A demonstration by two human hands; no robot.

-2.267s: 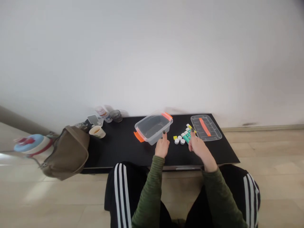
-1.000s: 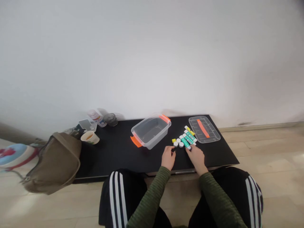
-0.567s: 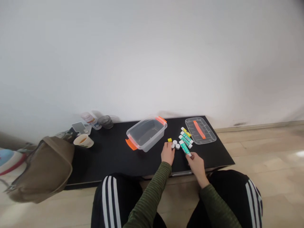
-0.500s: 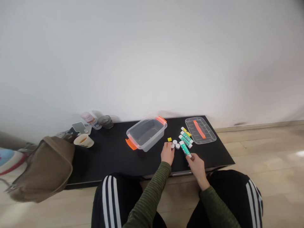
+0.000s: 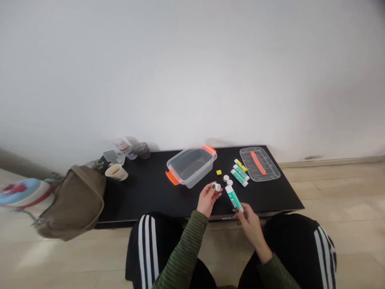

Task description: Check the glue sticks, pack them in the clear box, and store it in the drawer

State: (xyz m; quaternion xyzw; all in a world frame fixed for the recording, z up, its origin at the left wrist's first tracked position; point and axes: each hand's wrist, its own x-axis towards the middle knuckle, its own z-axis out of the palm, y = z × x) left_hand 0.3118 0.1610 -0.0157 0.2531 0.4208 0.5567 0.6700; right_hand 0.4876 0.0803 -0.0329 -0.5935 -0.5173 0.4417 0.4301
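Observation:
Between the fingers of my left hand [image 5: 207, 199] is a white cap [image 5: 217, 187], its hollow end turned to the right. My right hand [image 5: 249, 220] grips the lower end of a green-and-white glue stick [image 5: 234, 196], whose white top points up and away from me. Just beyond, two white caps [image 5: 226, 178] lie side by side on the black tabletop [image 5: 144, 196], with a yellow cap [image 5: 219, 172] farther back. To their right lie two green glue sticks [image 5: 240, 178] and a yellow glue stick [image 5: 241, 165].
An open clear plastic box [image 5: 192, 165] with orange latches stands mid-table. Its clear lid [image 5: 260, 164] lies at the right end. On the left are a paper cup of drink [image 5: 116, 172], a glass [image 5: 142, 150], a bottle [image 5: 124, 147] and a brown bag [image 5: 75, 200].
My left hand has picked up one white cap from the group and drawn it back toward me. My right hand, still holding the glue stick, has moved slightly nearer to me.

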